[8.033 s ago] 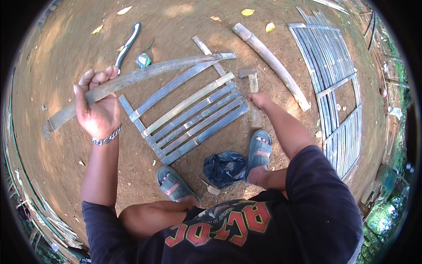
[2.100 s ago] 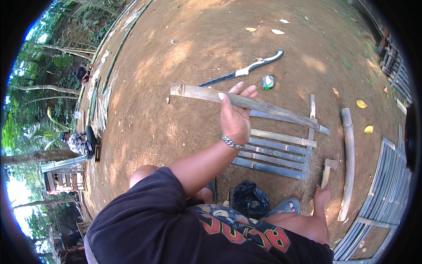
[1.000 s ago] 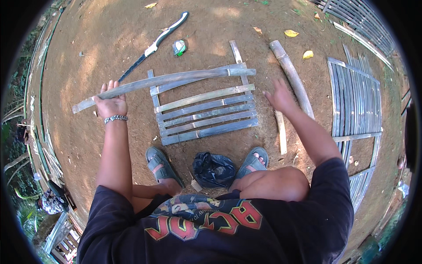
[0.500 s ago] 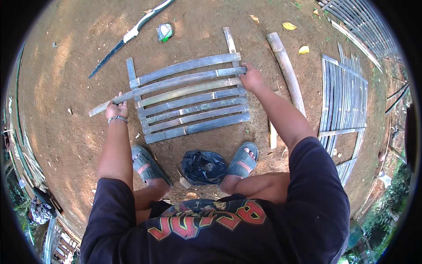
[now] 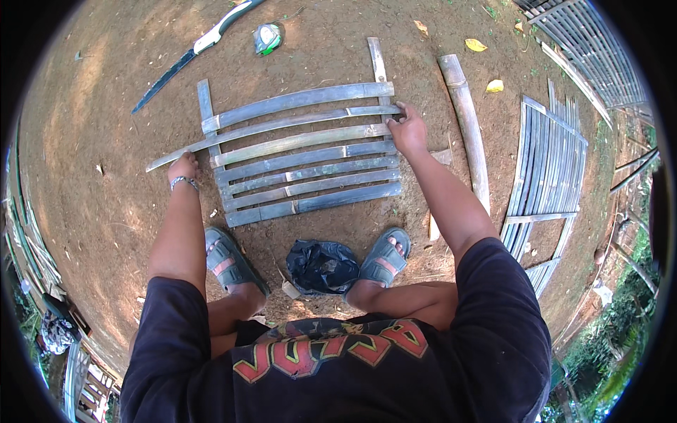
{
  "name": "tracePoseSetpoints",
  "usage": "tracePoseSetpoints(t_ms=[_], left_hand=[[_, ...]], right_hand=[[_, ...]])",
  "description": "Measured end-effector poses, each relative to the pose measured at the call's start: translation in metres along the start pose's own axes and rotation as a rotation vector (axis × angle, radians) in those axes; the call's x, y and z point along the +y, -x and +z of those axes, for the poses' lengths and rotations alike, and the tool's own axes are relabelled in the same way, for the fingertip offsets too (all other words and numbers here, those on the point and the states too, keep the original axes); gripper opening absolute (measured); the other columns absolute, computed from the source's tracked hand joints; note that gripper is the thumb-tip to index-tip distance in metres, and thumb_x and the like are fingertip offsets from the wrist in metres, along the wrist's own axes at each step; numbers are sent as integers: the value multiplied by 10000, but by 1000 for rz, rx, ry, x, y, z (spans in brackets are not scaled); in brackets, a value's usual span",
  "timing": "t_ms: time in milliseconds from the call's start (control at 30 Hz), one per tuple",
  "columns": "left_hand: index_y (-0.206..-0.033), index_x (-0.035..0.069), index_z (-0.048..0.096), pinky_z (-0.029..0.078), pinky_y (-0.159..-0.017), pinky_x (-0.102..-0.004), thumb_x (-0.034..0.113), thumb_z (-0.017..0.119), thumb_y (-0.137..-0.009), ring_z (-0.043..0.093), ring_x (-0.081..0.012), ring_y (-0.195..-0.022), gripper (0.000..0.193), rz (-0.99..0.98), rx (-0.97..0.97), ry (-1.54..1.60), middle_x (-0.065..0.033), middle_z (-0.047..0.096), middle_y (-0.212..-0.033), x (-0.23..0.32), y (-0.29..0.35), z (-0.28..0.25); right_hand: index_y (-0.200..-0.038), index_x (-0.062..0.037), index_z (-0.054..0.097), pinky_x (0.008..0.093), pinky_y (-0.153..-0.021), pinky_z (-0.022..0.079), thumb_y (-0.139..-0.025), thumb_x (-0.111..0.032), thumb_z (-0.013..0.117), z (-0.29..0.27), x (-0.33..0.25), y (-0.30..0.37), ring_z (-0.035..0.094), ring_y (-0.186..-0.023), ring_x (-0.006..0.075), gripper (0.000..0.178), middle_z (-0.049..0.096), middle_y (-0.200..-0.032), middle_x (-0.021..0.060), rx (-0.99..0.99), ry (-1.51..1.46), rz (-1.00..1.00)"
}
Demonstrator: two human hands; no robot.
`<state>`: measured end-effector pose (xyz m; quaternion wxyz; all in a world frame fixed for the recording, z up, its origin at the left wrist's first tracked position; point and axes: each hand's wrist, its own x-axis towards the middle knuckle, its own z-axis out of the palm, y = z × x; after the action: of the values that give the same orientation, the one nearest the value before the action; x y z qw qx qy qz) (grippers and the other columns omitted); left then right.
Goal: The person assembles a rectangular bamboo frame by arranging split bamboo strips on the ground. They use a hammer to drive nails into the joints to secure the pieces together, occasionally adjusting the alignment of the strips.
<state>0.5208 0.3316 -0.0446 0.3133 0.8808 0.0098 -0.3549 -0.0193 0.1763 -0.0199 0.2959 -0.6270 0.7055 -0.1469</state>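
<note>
A long, narrow bamboo slat [image 5: 282, 124] lies slantwise across a small bamboo rack [image 5: 303, 209] on the ground, in the gap below its topmost crosspiece [image 5: 303, 97]. My left hand [image 5: 185, 166] grips the slat near its left end, which sticks out well past the rack's left upright [image 5: 205, 102]. At the other end, my right hand [image 5: 407, 132] pinches the slat's tip between thumb and fingers, over the right upright [image 5: 377, 60]. Several more crosspieces run below the slat, roughly parallel to one another.
A pruning saw [image 5: 208, 41] and a tape measure [image 5: 267, 39] lie beyond the rack. To its right are a bamboo pole [image 5: 467, 127] and a larger slatted bamboo panel [image 5: 546, 166]. Between my sandalled feet sits a black plastic bag [image 5: 321, 268].
The slat has come down closer to the rack, its left end moving slightly up the picture. My left hand has turned from palm-up under the slat to gripping it from above.
</note>
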Motion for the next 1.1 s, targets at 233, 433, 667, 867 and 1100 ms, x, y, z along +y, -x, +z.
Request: tracePoseSetpoints(t_ms=[233,433,667,867,1100], left_hand=[[-1162,56,704,467,-1031,-433,300,754,-822,635,-353,-1149,421,624,451,-646,-169,690,-1219,7,31,18],[-1247,172,654,398,-1093,-498,311,764,-823,552,-308,-1284,459,931,102,-946,-116,652,-1300,28,53,22],[-1253,207,639,352,-1120,-529,284,779,-822,563,-292,-1279,460,932,-77,-1070,-74,641,-1334,35,37,11],[-1200,210,669,369,-1107,-508,255,778,-825,572,-291,-1269,393,957,-80,-1160,-74,659,-1295,39,35,4],[-1166,202,691,394,-1078,-504,251,778,-819,605,-302,-1209,361,958,-76,-1176,-82,675,-1249,42,36,1]], right_hand=[[-1291,-63,671,343,-851,540,-809,-198,792,1,17,4,667,-903,215,515,716,-1084,124,103,-45,-25],[-1218,-54,706,348,-893,537,-826,-173,787,0,11,6,673,-975,236,418,696,-1093,133,19,-120,109],[-1222,-109,718,363,-907,532,-845,-185,768,7,14,4,683,-973,267,388,709,-1063,104,58,-84,124],[-1231,-115,717,368,-915,532,-847,-196,761,6,4,6,691,-980,273,395,722,-1053,106,40,-66,78],[-1180,-83,735,367,-867,538,-855,-253,750,7,-3,8,706,-940,260,367,742,-1031,112,46,-95,158]])
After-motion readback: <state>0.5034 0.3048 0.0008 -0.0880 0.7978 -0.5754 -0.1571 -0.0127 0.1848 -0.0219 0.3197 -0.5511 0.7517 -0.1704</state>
